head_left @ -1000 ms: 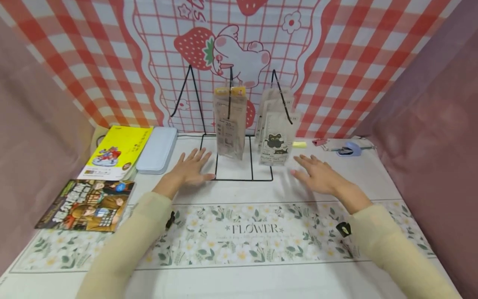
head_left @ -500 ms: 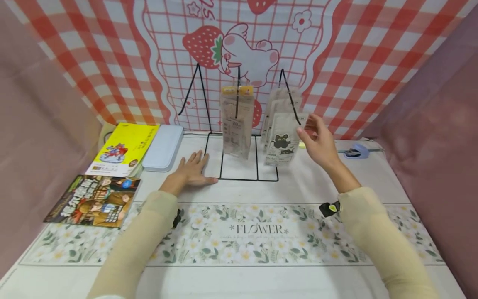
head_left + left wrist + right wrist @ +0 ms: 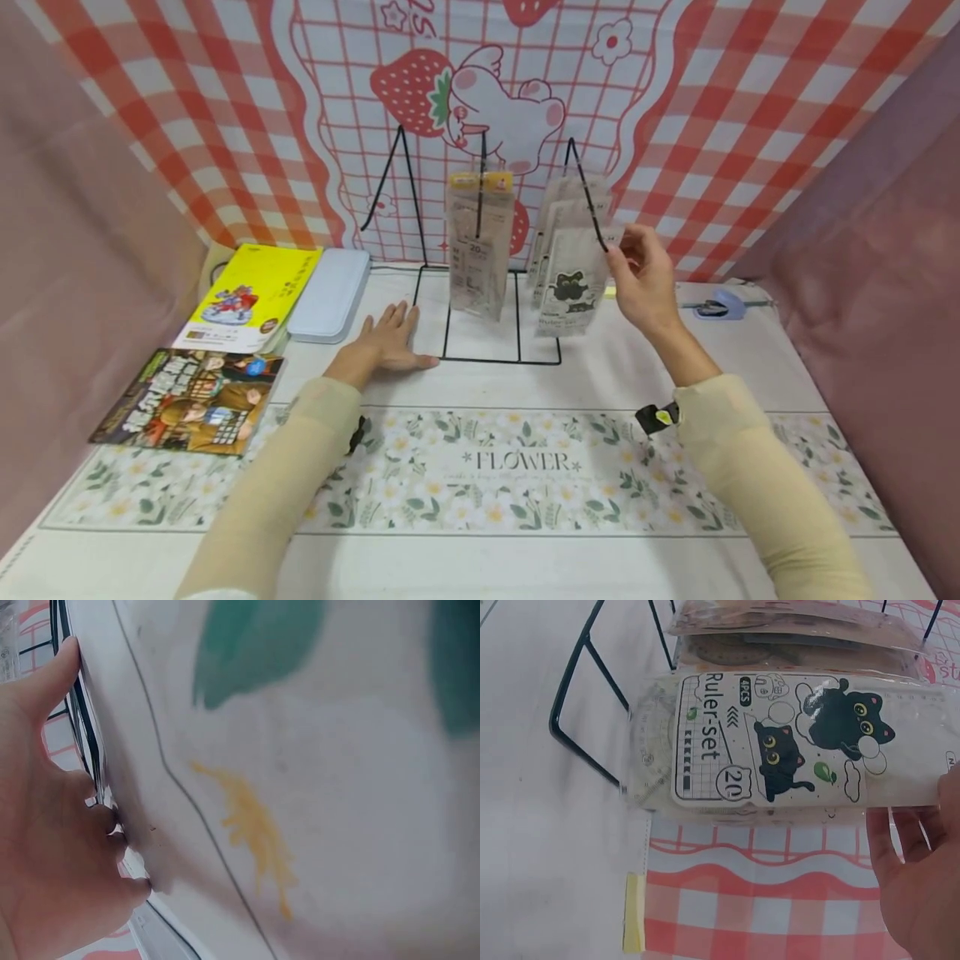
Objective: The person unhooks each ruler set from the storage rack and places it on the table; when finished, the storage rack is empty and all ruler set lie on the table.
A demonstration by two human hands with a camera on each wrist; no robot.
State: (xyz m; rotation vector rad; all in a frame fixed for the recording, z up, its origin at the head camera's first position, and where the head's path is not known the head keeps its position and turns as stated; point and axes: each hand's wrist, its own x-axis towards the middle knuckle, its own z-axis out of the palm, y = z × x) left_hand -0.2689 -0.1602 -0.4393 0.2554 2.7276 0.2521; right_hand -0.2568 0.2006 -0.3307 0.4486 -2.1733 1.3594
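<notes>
My right hand (image 3: pixel 647 282) pinches the upper right edge of the front ruler set (image 3: pixel 572 292), a clear pack printed with black cats. That pack hangs at the right hook of a black wire rack (image 3: pixel 495 361); in the right wrist view the cat card (image 3: pixel 780 750) faces the camera, with the thumb in front of it and fingers behind. More packs hang behind it. My left hand (image 3: pixel 386 340) lies with fingers spread at the rack's left front corner, its thumb touching the base wire. The left wrist view shows this hand (image 3: pixel 67 817) against the tabletop.
Brownish clear packs (image 3: pixel 478 250) with a yellow header hang on the middle hook; the left hook (image 3: pixel 382 179) is bare. At left lie a yellow book (image 3: pixel 251 292), a pale blue case (image 3: pixel 330 296) and a comic-style booklet (image 3: pixel 195 400). A light blue clip-like item (image 3: pixel 718 306) lies right.
My right hand has risen from beside the rack to the front ruler set and now pinches its edge, the pack shifting slightly. My left hand has settled at the rack's corner.
</notes>
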